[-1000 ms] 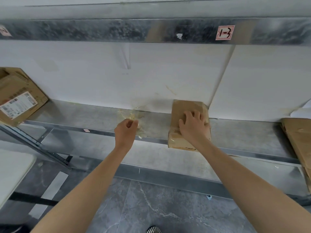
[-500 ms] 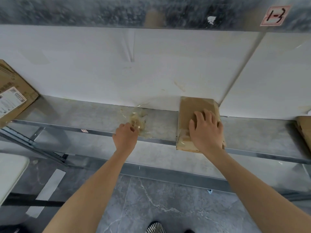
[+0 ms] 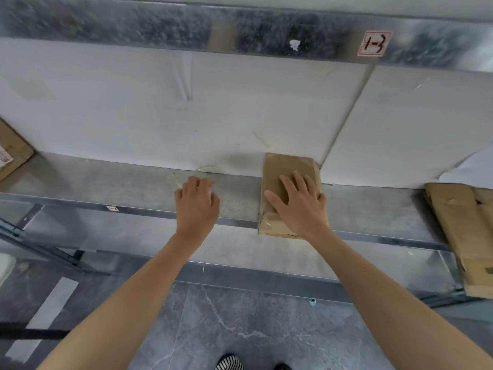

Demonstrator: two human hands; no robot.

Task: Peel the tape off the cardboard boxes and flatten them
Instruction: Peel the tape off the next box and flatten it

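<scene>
Small brown cardboard box (image 3: 284,166) is sat on the grey metal shelf (image 3: 106,188), right of centre, far end against the white wall panel (image 3: 133,116), near end overhanging the shelf's front edge. Clear tape is seen on its near end and far corner. Right hand (image 3: 298,206) is laid flat on top of the box, fingers straight and spread, nothing grasped. Left hand (image 3: 196,206) is placed on the shelf left of the box and apart from it, fingers curled down, grasping a crumpled wad of clear tape (image 3: 184,178) that shows past the knuckles. Flattened brown cardboard sheets (image 3: 458,236) are stacked at the shelf's right end. A labelled brown carton (image 3: 13,153) is cut off at the left edge. A red-bordered sticker (image 3: 374,44) is stuck on the upper metal beam (image 3: 133,25).
</scene>
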